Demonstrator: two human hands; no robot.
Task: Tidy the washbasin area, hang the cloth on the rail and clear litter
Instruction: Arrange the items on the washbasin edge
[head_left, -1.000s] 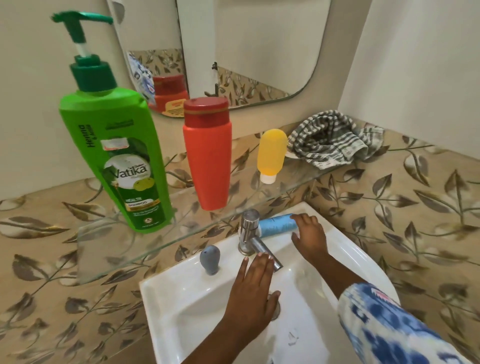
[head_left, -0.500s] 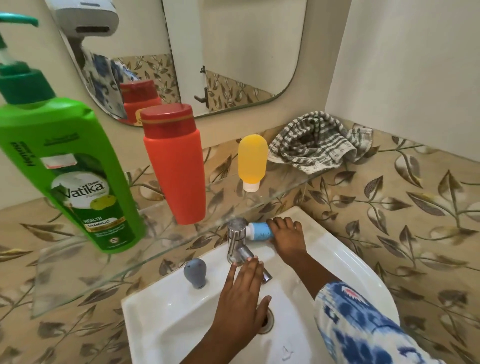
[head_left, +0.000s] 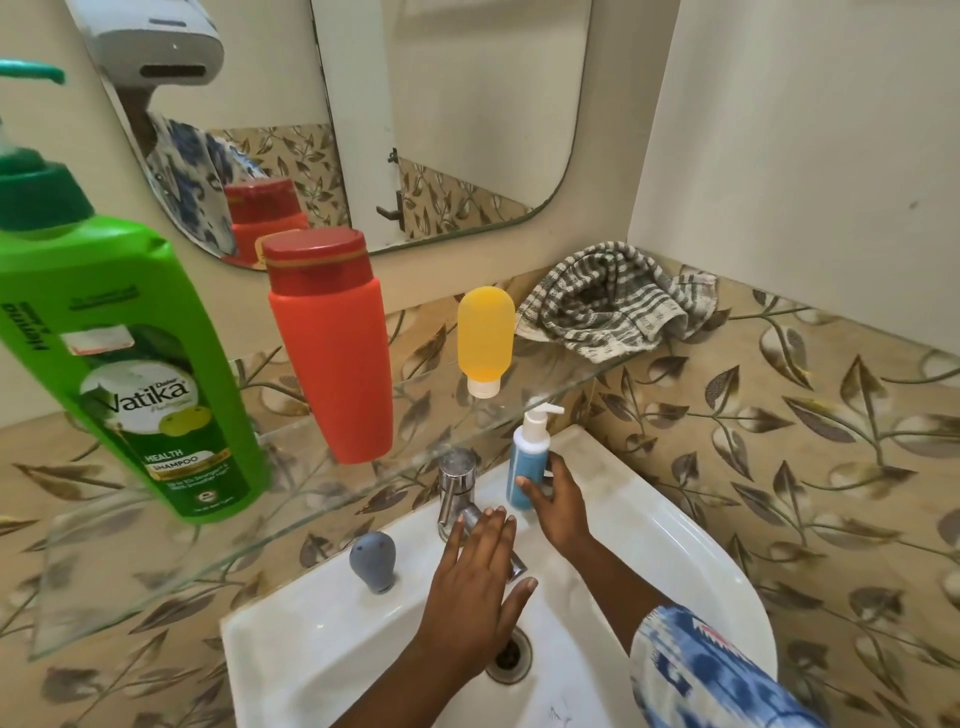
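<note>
Head view. At nine o'clock a tall green pump bottle (head_left: 130, 364) stands on the glass shelf (head_left: 291, 499); its label reads "Dabur Vatika", with "HEALTH SHAMPOO" lower down and "Henna" running up the side, and the smaller print is too fine to read. Just to its three o'clock stands an orange-red bottle (head_left: 332, 358) with a dark red cap, showing no label. Further along the shelf, a small yellow tube (head_left: 485, 338) stands on its white cap, also with no label showing. At one o'clock, at the shelf's far end in the wall corner, the grey-and-white checked cloth (head_left: 613, 304) lies crumpled in a heap.

Below the shelf is the white washbasin (head_left: 691, 540). The right hand (head_left: 558, 501) is closed around a small blue pump bottle (head_left: 527, 465) with a white pump head, holding it upright on the basin's back ledge, just at three o'clock from the chrome tap (head_left: 457, 486); no writing on it is legible. The left hand (head_left: 478, 587) is spread flat and wide, empty, fingers over the tap spout. A grey rounded knob (head_left: 373, 558) sits on the ledge at nine o'clock from the tap. A small scrap (head_left: 558, 717) of litter lies in the bowl at six o'clock, near the drain (head_left: 511, 657). A mirror (head_left: 441, 119) hangs above.
</note>
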